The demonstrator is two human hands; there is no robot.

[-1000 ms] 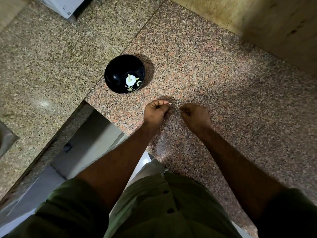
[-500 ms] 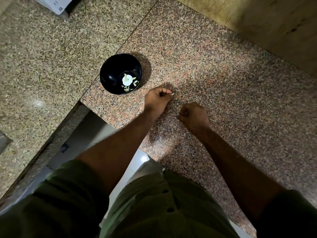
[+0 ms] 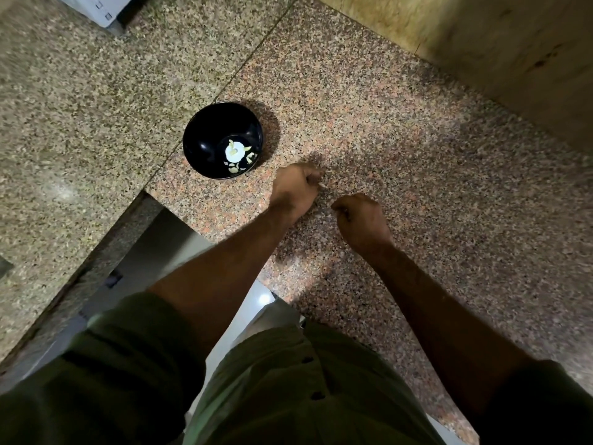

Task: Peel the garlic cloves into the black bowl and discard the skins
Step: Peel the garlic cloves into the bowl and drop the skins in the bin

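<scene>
Granite desk carries a black bowl; both hands, left and right, hover knuckles-up, fingers curled, perhaps pinching garlic skin.

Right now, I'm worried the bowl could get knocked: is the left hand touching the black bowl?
Apart. The head view shows bare granite counter between the left hand and the black bowl.

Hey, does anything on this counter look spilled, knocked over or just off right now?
Nothing stands out. The black bowl sits upright on the granite counter with pale garlic pieces inside. Both hands are curled just right of it; whatever they pinch is too small to tell.
</scene>
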